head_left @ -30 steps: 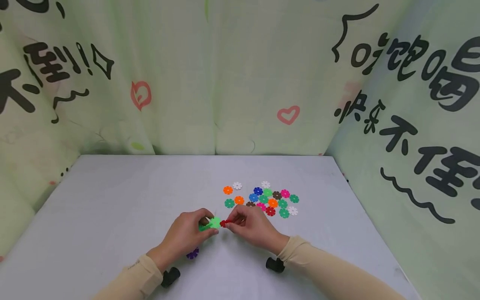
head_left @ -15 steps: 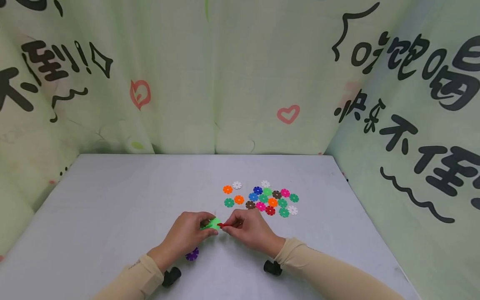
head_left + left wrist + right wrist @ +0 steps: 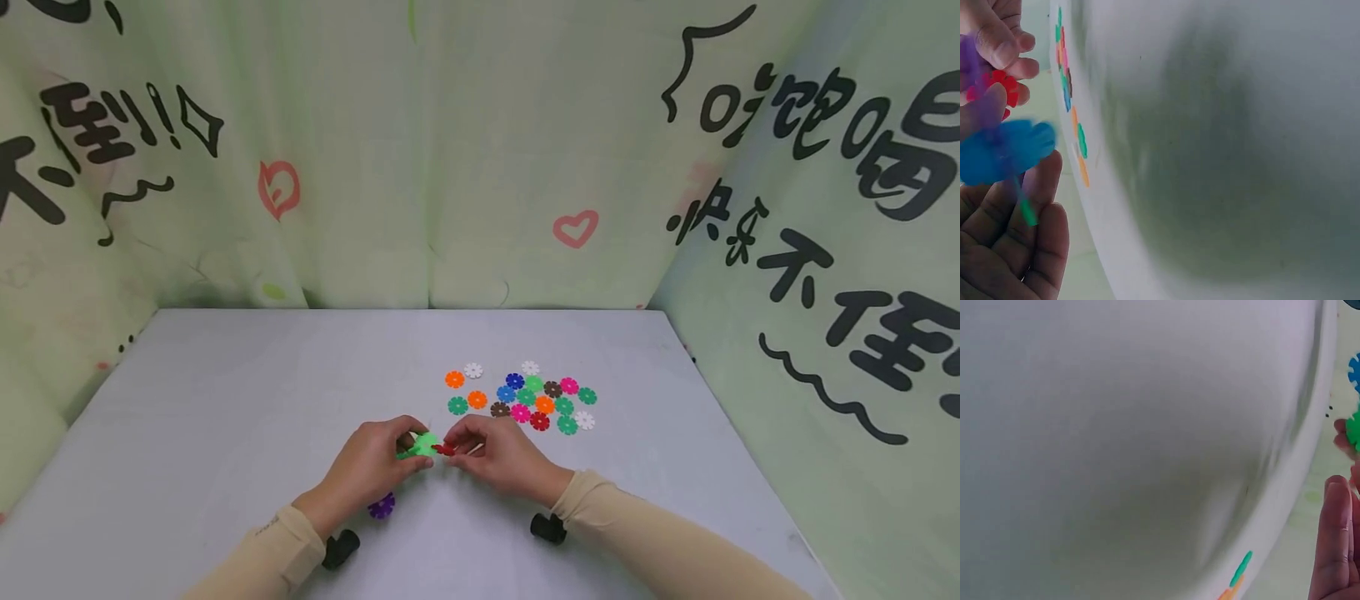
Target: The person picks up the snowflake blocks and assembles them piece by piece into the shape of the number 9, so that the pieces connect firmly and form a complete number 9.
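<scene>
1. The left hand [image 3: 371, 465] pinches a light green plastic snowflake disc [image 3: 424, 444] between thumb and curled fingers, just above the pale grey table [image 3: 225, 400], near its front middle.
2. The right hand [image 3: 498, 454] pinches a small red plastic snowflake disc [image 3: 446, 449] at its fingertips; the red disc's edge meets the green disc, so the two pieces sit directly between the two hands.
3. In the left wrist view the piece held by the left hand includes a blurred blue notched disc [image 3: 1004, 151] with a green stem below it, and the red disc [image 3: 1002, 87] shows just beyond, by the right hand's fingers [image 3: 1004, 44].
4. The discs are thin, flat, round and notched around the rim like small gears, with a matte plastic look.
5. The green disc lies tilted with its face partly upward; the red disc appears edge-on and points its rim left toward the green one. The joined line of pieces runs left to right.
6. A purple snowflake disc [image 3: 382, 506] lies flat on the table just under the left wrist.
7. A loose cluster of coloured snowflake discs [image 3: 525, 398] lies flat beyond the right hand, near it but apart.
8. Printed pale green fabric curtains [image 3: 450, 150] stand around the table.
</scene>
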A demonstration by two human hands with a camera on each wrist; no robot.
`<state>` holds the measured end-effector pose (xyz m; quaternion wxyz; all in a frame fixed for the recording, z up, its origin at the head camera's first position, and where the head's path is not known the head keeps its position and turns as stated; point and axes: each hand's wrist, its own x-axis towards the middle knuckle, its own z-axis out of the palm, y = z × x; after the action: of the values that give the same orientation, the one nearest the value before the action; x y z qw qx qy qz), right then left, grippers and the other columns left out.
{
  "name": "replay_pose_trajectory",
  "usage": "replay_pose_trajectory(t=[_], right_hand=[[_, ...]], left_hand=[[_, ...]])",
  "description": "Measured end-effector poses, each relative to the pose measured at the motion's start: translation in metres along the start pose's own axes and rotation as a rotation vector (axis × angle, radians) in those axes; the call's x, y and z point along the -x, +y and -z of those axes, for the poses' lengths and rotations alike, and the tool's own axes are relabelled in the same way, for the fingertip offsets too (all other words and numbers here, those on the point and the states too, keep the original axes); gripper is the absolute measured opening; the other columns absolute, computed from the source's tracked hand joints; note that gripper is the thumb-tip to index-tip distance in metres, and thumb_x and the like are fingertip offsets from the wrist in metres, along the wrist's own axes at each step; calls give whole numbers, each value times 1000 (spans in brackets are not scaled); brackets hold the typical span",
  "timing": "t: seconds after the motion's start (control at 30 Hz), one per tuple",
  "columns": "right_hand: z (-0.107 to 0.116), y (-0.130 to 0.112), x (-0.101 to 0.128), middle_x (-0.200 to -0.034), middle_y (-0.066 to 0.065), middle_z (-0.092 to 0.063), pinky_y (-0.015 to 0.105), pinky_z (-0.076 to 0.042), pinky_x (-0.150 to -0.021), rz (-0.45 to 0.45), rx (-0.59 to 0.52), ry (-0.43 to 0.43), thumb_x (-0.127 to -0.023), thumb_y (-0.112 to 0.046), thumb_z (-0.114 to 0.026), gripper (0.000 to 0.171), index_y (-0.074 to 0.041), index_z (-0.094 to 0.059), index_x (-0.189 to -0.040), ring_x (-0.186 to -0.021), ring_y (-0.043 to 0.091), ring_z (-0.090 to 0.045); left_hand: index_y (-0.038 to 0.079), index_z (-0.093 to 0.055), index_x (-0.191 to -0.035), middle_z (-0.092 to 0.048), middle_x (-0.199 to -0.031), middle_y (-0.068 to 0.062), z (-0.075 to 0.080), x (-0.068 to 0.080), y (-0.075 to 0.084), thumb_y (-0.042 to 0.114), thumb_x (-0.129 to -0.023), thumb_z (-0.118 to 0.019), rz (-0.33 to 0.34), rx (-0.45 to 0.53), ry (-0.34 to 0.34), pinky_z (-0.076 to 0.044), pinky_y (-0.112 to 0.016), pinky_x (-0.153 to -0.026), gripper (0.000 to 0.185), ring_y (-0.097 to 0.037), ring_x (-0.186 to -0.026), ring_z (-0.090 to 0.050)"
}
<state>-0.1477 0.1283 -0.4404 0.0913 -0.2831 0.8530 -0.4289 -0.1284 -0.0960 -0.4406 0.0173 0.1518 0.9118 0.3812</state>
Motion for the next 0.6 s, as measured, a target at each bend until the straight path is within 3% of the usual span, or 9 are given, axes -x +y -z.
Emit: replay_pose_trajectory(t=[0.27, 0.6], right_hand=[[5, 11, 1, -101, -1, -69, 25, -55, -79, -54, -64, -10, -86, -1, -77, 22, -9, -69, -105, -87, 10, -67], [1, 4, -3, -98, -1, -70, 27, -55, -78, 4, -112, -85, -91, 5, -65, 22, -7, -69, -109, -88, 10, -66]], left_hand=[[13, -71, -105, -62, -76, 13, -6, 1, -11, 14, -78, -87, -15, 57, -23, -50, -26, -66, 32, -4, -69, -58], [14, -72, -105, -62, -76, 14, -3, -4, -9, 19, -78, -87, -10, 18, -30, -50, -26, -66, 31, -4, -69, -57]])
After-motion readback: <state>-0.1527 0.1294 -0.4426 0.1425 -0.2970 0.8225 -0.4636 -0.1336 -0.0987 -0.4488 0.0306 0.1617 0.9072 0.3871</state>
